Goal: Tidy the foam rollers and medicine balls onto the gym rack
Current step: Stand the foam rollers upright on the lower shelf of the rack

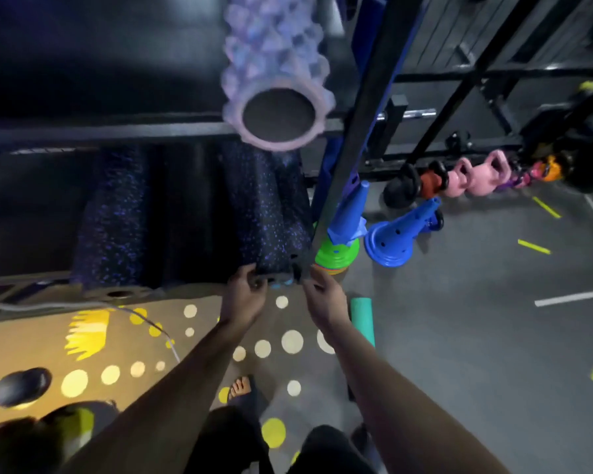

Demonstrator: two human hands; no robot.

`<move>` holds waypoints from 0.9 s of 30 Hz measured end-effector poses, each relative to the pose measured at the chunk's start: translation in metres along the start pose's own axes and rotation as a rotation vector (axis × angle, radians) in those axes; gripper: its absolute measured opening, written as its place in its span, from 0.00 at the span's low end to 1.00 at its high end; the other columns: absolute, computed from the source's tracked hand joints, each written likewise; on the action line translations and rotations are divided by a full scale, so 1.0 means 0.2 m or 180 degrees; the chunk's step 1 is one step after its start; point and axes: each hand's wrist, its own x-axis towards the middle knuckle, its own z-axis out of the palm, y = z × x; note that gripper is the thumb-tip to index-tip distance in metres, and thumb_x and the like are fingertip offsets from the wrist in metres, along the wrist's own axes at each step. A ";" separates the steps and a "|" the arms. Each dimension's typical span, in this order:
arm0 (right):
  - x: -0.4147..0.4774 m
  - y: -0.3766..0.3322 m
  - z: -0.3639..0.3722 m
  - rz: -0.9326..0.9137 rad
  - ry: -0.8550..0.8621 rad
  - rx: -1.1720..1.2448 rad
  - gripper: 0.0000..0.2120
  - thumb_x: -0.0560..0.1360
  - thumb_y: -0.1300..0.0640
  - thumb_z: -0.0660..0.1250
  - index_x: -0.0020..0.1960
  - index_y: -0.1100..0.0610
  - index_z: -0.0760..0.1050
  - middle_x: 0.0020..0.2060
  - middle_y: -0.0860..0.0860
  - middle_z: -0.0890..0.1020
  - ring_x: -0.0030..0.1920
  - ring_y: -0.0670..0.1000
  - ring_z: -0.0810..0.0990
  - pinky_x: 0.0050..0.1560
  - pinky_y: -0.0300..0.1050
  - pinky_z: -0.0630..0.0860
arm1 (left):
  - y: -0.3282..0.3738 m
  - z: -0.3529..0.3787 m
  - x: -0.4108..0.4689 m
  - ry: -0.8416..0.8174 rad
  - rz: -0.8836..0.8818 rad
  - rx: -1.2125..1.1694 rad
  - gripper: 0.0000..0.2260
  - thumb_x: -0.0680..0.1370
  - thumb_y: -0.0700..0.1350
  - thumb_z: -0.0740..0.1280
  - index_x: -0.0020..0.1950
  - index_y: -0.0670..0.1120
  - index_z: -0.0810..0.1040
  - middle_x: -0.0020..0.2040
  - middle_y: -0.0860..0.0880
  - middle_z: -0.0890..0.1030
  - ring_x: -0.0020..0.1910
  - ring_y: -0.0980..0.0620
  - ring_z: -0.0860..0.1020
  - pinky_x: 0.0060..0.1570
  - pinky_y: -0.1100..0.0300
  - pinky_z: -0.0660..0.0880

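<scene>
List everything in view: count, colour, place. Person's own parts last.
knobbly roller: one, purple, upper rack shelf
speckled rollers: at least two, black with blue flecks, lower shelf
teal roller: one, teal, floor beside the upright
ball: one clear, black, dotted mat, left
rack upright: one, black, centre
cones: two, blue, right of the upright
disc stack: one, green on top, under the nearer cone
kettlebells: a row, black, orange, pink, far floor
foot: one, on the mat
left grip: holds the right-hand speckled roller's near end
right grip: at that same end; hold unclear
</scene>
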 end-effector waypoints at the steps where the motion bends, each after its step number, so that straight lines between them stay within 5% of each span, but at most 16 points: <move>1: -0.01 0.09 -0.06 0.0155 0.0018 0.0024 0.19 0.78 0.52 0.66 0.68 0.52 0.77 0.61 0.50 0.83 0.62 0.53 0.81 0.65 0.49 0.75 | 0.01 0.05 -0.05 0.0023 0.0016 0.0087 0.15 0.78 0.43 0.70 0.65 0.44 0.77 0.55 0.44 0.84 0.55 0.46 0.83 0.57 0.52 0.78; 6: -0.06 0.52 -0.43 0.0555 0.0046 0.0015 0.19 0.77 0.53 0.66 0.67 0.53 0.78 0.60 0.52 0.84 0.62 0.54 0.81 0.64 0.50 0.75 | 0.12 0.39 -0.33 -0.0166 -0.0067 0.0103 0.06 0.79 0.44 0.70 0.53 0.44 0.79 0.46 0.52 0.81 0.44 0.54 0.79 0.40 0.66 0.70; 10: -0.09 0.89 -0.74 0.0781 0.0047 -0.0016 0.18 0.79 0.54 0.66 0.68 0.53 0.77 0.61 0.52 0.83 0.62 0.55 0.80 0.62 0.45 0.73 | 0.08 0.86 -0.50 -0.0454 -0.0638 -0.0253 0.09 0.74 0.52 0.71 0.50 0.50 0.79 0.48 0.51 0.84 0.47 0.49 0.83 0.48 0.53 0.79; 15: 0.02 1.74 -0.92 0.1389 -0.0223 -0.0448 0.20 0.78 0.51 0.67 0.69 0.53 0.74 0.62 0.55 0.82 0.61 0.58 0.81 0.60 0.46 0.74 | -0.19 1.65 -0.52 -0.1037 -0.1356 -0.0600 0.02 0.81 0.46 0.66 0.49 0.50 0.77 0.50 0.43 0.82 0.43 0.48 0.81 0.40 0.57 0.73; 19: 0.29 2.50 -0.76 0.1833 -0.0480 -0.0621 0.24 0.77 0.53 0.67 0.72 0.55 0.71 0.63 0.58 0.80 0.61 0.59 0.79 0.55 0.44 0.73 | -0.62 2.25 -0.34 -0.1197 -0.1697 -0.0536 0.05 0.82 0.48 0.64 0.54 0.50 0.78 0.55 0.44 0.84 0.52 0.46 0.82 0.49 0.50 0.79; 23: 0.58 3.16 -0.45 0.2040 -0.0885 -0.0841 0.35 0.73 0.45 0.65 0.77 0.55 0.59 0.68 0.60 0.72 0.67 0.65 0.73 0.68 0.57 0.71 | -1.07 2.63 -0.16 -0.1183 -0.1775 -0.0293 0.08 0.83 0.45 0.63 0.61 0.45 0.76 0.52 0.44 0.82 0.44 0.49 0.79 0.41 0.55 0.74; 27: 0.90 3.57 -0.14 0.1930 -0.0777 -0.0723 0.52 0.71 0.38 0.73 0.81 0.58 0.48 0.75 0.61 0.63 0.74 0.63 0.65 0.73 0.57 0.66 | -1.54 2.91 0.02 -0.1330 -0.1939 0.0132 0.07 0.84 0.44 0.63 0.61 0.48 0.75 0.54 0.44 0.81 0.42 0.50 0.78 0.42 0.56 0.73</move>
